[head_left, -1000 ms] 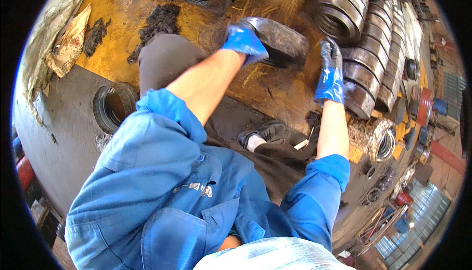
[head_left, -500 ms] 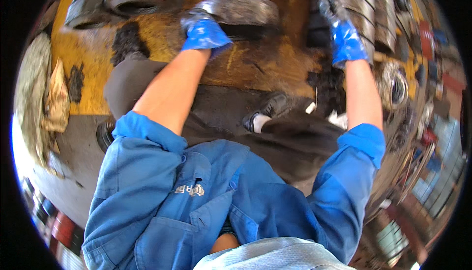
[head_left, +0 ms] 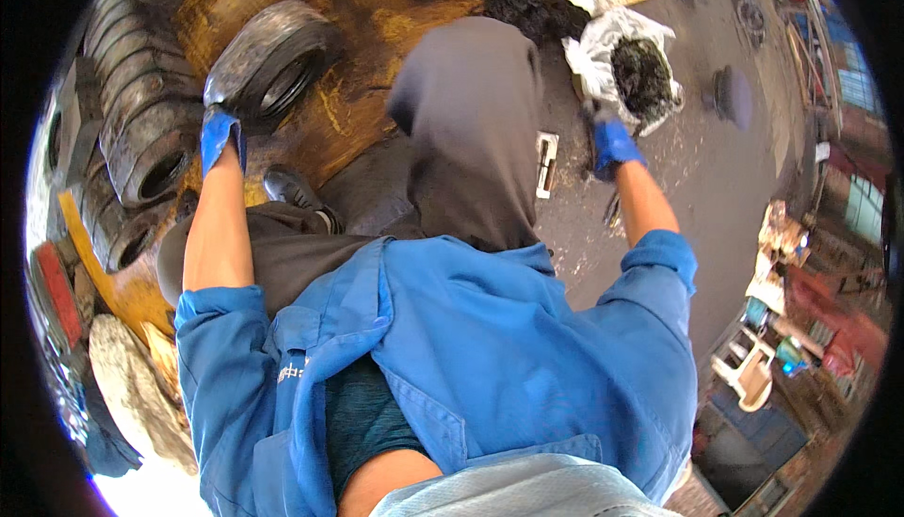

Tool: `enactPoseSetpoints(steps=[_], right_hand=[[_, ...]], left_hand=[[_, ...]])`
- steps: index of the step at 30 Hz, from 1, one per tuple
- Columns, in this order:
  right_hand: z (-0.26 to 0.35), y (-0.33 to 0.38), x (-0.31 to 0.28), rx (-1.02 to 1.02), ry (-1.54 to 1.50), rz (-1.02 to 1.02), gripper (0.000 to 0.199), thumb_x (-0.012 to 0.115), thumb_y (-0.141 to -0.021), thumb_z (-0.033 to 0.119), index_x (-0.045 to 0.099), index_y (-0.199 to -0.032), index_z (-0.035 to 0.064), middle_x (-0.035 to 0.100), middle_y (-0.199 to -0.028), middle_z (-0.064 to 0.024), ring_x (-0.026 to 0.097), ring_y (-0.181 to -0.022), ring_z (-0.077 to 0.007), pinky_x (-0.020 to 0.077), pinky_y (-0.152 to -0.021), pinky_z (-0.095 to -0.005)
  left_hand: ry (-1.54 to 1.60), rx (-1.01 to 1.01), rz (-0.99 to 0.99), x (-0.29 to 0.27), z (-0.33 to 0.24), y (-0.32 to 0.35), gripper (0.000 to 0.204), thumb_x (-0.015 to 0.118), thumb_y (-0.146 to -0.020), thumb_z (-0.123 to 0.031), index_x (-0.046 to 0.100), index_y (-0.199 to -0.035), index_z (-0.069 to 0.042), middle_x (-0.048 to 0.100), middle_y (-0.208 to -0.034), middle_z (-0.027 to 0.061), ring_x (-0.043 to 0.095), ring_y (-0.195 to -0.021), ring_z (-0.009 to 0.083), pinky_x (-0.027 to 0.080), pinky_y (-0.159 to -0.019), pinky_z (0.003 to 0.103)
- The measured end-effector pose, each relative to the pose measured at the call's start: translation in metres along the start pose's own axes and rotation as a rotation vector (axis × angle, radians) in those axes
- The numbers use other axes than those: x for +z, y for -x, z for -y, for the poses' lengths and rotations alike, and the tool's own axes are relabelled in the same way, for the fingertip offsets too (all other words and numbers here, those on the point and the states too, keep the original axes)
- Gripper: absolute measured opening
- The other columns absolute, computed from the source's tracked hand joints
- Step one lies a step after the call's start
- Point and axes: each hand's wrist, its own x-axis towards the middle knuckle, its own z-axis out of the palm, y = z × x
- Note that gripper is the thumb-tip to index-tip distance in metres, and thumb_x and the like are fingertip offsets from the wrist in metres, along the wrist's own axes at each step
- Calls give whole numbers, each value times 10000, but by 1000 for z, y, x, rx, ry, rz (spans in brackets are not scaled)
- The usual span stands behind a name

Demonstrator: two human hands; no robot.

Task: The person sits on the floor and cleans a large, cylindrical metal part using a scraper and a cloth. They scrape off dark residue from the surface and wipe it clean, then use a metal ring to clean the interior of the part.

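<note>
Workshop floor, grey and littered, fills the upper right of the frame. Your left hand (head_left: 219, 137), in a blue glove, rests against a greasy metal ring (head_left: 273, 57) lying on the yellow platform (head_left: 353, 41) at upper left; its grip is hidden. Your right hand (head_left: 612, 140) clamps on the white bag (head_left: 595, 57) of black debris.

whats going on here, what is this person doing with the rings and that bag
A person in a blue work shirt and blue gloves is seated on a grimy yellow platform among dark metal rings. The left hand grips the edge of one upright greasy ring, next to a stacked row of similar rings. The right hand reaches toward a white bag filled with black clumpy material on the grey floor.
</note>
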Motion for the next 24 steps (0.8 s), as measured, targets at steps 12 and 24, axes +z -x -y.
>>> enactPoseSetpoints(steps=[12, 24], right_hand=[[-142, 101, 109, 37, 531, 229, 590, 720, -728, 377, 656, -1200, 30, 660, -1106, -210, 601, -1051, -313, 491, -963, -406], [-125, 56, 114, 61, 743, 18, 804, 845, -616, 445, 618, -1276, 44, 575, -1308, -245, 516, -1249, -407, 422, -1074, -437]], left_hand=[[248, -79, 46, -7, 13, 25, 352, 473, -1007, -372, 629, -1194, -118, 662, -985, 56, 541, -766, 211, 431, -631, 338], [-41, -164, 75, 14, -28, 84, 216, 541, -1000, -382, 654, -1034, -200, 616, -838, 37, 482, -670, 149, 375, -574, 328]])
